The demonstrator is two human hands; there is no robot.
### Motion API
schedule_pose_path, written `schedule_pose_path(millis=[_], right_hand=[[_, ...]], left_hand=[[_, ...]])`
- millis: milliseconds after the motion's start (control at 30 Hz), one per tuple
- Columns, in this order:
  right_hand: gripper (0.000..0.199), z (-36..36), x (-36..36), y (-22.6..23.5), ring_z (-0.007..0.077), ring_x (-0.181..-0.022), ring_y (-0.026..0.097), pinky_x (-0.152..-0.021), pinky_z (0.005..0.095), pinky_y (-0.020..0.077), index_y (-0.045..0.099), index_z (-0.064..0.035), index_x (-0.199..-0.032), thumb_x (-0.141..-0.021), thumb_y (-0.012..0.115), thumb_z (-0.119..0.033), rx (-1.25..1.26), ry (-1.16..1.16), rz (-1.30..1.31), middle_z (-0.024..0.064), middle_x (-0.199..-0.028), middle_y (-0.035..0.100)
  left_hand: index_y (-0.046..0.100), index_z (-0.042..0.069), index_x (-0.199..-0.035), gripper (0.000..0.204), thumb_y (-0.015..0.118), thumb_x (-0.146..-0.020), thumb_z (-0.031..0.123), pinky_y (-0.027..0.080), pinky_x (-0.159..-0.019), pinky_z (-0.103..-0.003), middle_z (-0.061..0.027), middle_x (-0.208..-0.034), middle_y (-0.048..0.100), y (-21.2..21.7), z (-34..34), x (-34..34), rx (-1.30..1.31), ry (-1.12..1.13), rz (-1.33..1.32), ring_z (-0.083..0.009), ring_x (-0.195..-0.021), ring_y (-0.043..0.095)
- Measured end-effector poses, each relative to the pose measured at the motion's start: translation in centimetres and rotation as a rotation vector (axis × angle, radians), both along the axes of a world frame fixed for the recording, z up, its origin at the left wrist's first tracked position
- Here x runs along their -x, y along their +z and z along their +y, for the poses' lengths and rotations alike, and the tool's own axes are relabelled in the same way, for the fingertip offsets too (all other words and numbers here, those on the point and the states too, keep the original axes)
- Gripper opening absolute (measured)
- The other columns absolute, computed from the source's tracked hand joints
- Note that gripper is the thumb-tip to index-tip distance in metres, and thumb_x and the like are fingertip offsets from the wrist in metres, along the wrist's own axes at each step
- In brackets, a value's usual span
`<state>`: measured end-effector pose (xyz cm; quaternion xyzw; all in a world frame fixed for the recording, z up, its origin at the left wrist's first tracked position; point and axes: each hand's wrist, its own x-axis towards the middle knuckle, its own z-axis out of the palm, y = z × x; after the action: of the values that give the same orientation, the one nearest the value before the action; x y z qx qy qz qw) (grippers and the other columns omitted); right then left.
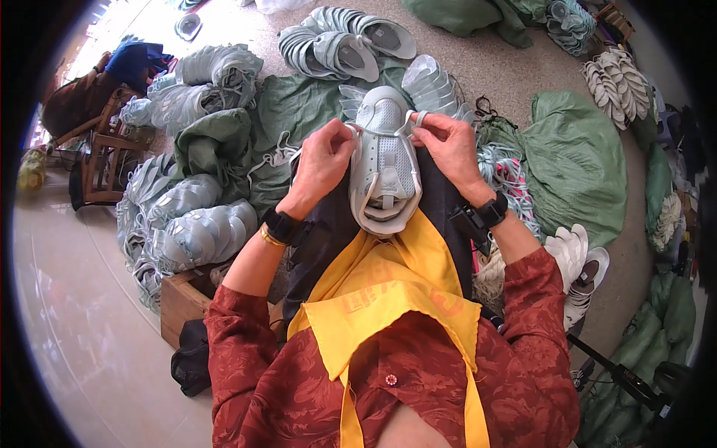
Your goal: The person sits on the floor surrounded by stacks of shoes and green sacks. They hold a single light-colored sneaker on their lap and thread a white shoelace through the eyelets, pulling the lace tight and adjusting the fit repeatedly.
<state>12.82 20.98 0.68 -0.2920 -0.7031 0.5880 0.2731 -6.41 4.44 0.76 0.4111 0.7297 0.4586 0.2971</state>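
A pale grey shoe upper [388, 168] rests on my lap, its toe pointing away from me and its heel opening near the yellow apron [385, 276]. A white shoelace [420, 118] runs across it through the front eyelets. My left hand [326, 158] pinches one side of the lace at the upper's left edge, and a length of it hangs past the wrist. On the opposite side, my right hand [452, 149] holds the other side between thumb and forefinger. The eyelets closer to the heel look unlaced.
Nested stacks of pale uppers [205, 231] lie to the left, with another stack [343, 45] ahead. Green sacks [575, 168] spread at right and in front. Bundled laces [508, 175] sit by my right forearm. A wooden box [183, 302] and a wooden chair [104, 157] stand at left.
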Motion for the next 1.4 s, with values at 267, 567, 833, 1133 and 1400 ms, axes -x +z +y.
schedule_pose_path(millis=[267, 567, 833, 1133, 1400], right_hand=[[0.019, -0.5, 0.1, 0.1, 0.0108, -0.082, 0.073, -0.076, 0.0259, 0.0611, 0.075, 0.0037, -0.111, -0.094, 0.068, 0.002, 0.102, 0.006, 0.05, 0.0064, -0.093, 0.077], [0.012, -0.6, 0.7, -0.5, 0.0074, -0.079, 0.07, -0.073, 0.0239, 0.0563, 0.074, 0.0012, -0.102, -0.09, 0.072, 0.0, -0.017, 0.057, -0.026, 0.0035, -0.087, 0.076], [0.011, -0.7, 0.7, -0.7, 0.0072, -0.082, 0.07, -0.076, 0.0232, 0.0561, 0.072, 0.0017, -0.102, -0.092, 0.073, -0.001, -0.007, 0.062, -0.044, 0.0028, -0.089, 0.075], [0.01, -0.9, 0.6, -0.3, 0.0049, -0.084, 0.067, -0.079, 0.0211, 0.0549, 0.071, 0.0017, -0.105, -0.095, 0.07, 0.0, -0.015, 0.068, -0.058, -0.0003, -0.092, 0.073], [0.01, -0.8, 0.5, -0.7, 0.005, -0.085, 0.067, -0.079, 0.0214, 0.0552, 0.071, 0.0012, -0.105, -0.095, 0.071, -0.001, -0.013, 0.059, -0.053, -0.0003, -0.093, 0.073]], left_hand=[[0.057, -0.001, -0.092, 0.009, 0.062, -0.099, -0.002, 0.052, -0.086, -0.025, -0.0106, -0.122, 0.072, -1.5, 0.6, 0.1, -0.09, 0.012, -0.181, -0.0063, -0.095, 0.062], [0.059, 0.0, -0.09, 0.012, 0.064, -0.1, 0.004, 0.052, -0.086, -0.025, -0.0138, -0.119, 0.072, -0.2, 1.0, -0.2, -0.243, -0.002, -0.437, -0.007, -0.09, 0.062], [0.058, 0.002, -0.088, 0.015, 0.067, -0.1, 0.007, 0.054, -0.088, -0.025, -0.0148, -0.116, 0.073, 0.0, 1.5, -0.9, -0.347, 0.043, -0.558, -0.0089, -0.092, 0.065], [0.058, 0.001, -0.089, 0.012, 0.068, -0.096, 0.0, 0.055, -0.084, -0.024, -0.0095, -0.109, 0.074, -0.1, 1.8, -1.3, -0.299, 0.051, -0.297, -0.0083, -0.091, 0.066], [0.059, -0.001, -0.087, 0.013, 0.071, -0.084, -0.005, 0.053, -0.068, -0.032, -0.0107, -0.084, 0.068, 0.8, 2.2, -2.7, -0.353, 0.077, 0.243, -0.0177, -0.072, 0.067]])
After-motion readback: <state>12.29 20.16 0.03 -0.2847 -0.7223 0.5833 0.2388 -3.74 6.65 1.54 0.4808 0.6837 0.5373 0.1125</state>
